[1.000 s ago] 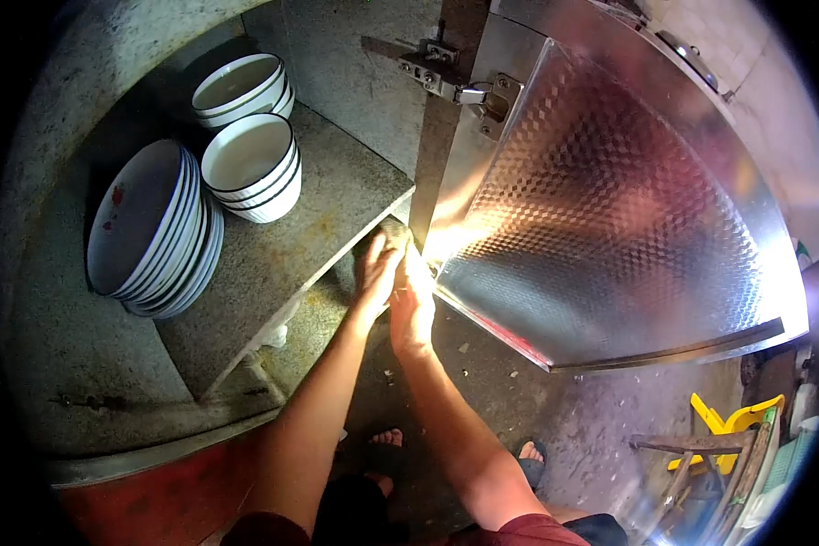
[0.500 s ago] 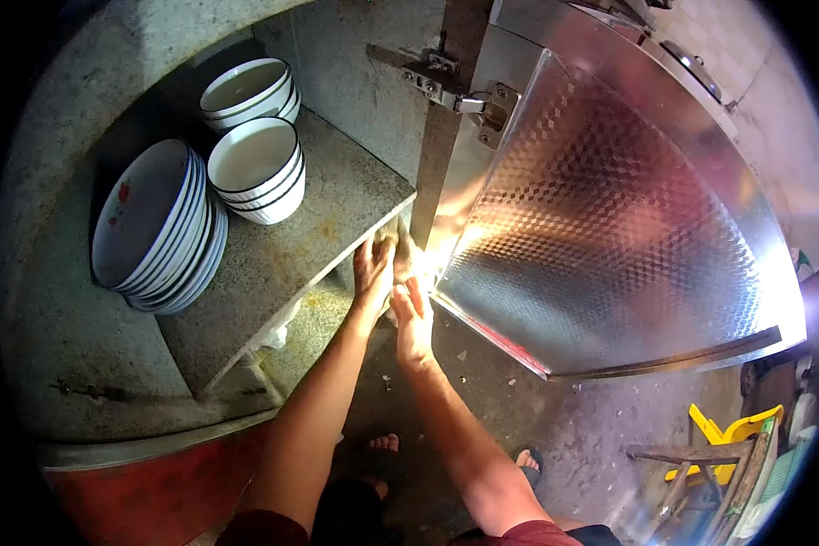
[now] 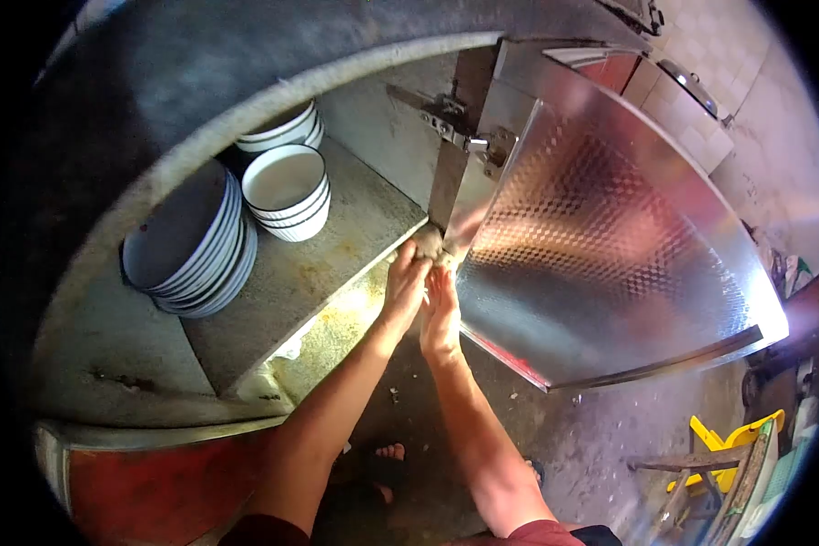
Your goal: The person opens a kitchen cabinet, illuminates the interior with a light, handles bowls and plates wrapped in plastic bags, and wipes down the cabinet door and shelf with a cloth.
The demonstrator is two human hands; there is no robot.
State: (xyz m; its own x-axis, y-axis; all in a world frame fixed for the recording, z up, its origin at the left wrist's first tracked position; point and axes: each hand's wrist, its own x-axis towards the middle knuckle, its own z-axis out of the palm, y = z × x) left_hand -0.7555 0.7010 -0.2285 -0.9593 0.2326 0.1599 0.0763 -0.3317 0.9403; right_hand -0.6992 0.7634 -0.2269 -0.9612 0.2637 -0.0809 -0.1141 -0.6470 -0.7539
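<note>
My left hand (image 3: pixel 406 284) and my right hand (image 3: pixel 441 311) are close together at the cabinet's hinge-side edge, beside the open metal door (image 3: pixel 601 237). A small greyish-beige lump that looks like a crumpled rag (image 3: pixel 429 242) shows at the fingertips of both hands. The fingers of my left hand are closed on it. My right hand's fingers point up against its lower side, and their grip is partly hidden. The rag is against the front corner of the stone shelf (image 3: pixel 337 246), near the door frame.
On the shelf stand stacked white bowls (image 3: pixel 287 191) with dark rims, and a tilted stack of plates (image 3: pixel 191 241) leans to their left. A hinge (image 3: pixel 460 132) joins the door to the frame. At lower right are a wooden stool (image 3: pixel 701 464) and a yellow plastic object (image 3: pixel 733 446).
The view has tilted up, showing more of the countertop above. Both hands have come closer together around the rag, still at the shelf's front corner.
</note>
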